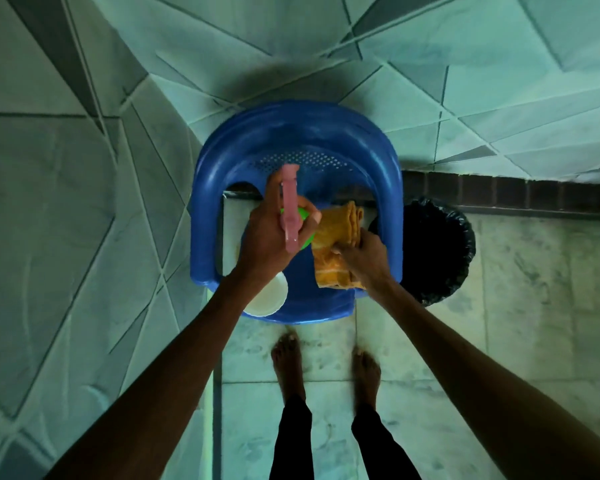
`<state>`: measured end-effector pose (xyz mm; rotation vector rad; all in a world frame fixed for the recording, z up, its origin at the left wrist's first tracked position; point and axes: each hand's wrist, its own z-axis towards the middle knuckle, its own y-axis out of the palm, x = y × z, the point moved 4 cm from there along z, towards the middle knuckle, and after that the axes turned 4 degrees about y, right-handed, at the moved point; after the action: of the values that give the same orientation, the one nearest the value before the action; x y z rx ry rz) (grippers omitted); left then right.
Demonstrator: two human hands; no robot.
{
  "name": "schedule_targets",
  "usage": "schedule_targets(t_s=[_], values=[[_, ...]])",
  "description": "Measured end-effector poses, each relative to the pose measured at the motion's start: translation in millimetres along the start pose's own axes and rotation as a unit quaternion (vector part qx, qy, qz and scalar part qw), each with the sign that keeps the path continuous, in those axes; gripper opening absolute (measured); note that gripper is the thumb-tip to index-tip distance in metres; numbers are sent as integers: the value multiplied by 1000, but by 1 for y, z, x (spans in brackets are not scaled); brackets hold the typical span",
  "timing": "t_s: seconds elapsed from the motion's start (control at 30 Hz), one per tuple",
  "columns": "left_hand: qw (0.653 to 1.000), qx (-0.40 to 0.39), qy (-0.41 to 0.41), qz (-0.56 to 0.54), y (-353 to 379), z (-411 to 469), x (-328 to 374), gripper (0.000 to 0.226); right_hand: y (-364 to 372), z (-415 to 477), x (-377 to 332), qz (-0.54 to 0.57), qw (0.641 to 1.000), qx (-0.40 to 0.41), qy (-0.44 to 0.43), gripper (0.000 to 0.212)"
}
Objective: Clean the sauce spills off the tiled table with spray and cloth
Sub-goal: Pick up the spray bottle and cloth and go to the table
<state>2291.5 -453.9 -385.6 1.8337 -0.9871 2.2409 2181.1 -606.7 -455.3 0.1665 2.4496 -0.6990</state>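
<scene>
A person stands and looks down at a blue plastic chair [291,133] in the middle of the picture. The left hand [267,240] is just left of the middle and holds a spray bottle [289,209] up over the chair seat. Its fingers are curled tight round the bottle's neck. The bottle has a pink top and a green body. The hand hides most of the green part, so no label or words can be read.

The right hand [364,254] is just to the right of the bottle. Its fingers are closed on an orange cloth [336,230], which is folded and bunched up. One end of the cloth sticks up past the hand and the other end hangs down toward the seat. The cloth and the bottle are close side by side — they may be touching, but I cannot tell.

A white bowl [269,301] sits on the front left of the seat, partly under the left wrist. A black bin [440,251] with a black bag in it stands right beside the chair, on the right of the frame.

A tiled surface [66,202] with slanted dark lines fills the left and top of the picture. Two bare feet [288,355] stand on the pale floor [499,306] below the chair, with black trouser legs at the bottom edge.
</scene>
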Motion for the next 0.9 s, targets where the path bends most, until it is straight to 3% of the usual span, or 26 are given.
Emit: schedule_targets(t_s=[0.2, 0.3, 0.43, 0.63, 0.77, 0.9], values=[[999, -38, 28, -10, -41, -10, 137, 65, -101, -138, -28, 165, 986, -4, 20, 31], [997, -63, 37, -24, -59, -27, 221, 62, -160, -238, -40, 262, 964, 14, 50, 14], [992, -101, 60, -54, -65, -65, 322, 60, -215, -348, -22, 350, 930, 66, 92, 17], [957, -247, 143, -41, -30, -164, 450, 66, -267, -509, 63, 465, 855, 159, 167, 27], [912, -359, 193, -45, 15, -254, 510, 68, -277, -607, 145, 533, 803, 218, 153, 28], [861, -427, 274, -36, 66, -355, 559, 72, -278, -707, 233, 609, 727, 279, 151, 39]])
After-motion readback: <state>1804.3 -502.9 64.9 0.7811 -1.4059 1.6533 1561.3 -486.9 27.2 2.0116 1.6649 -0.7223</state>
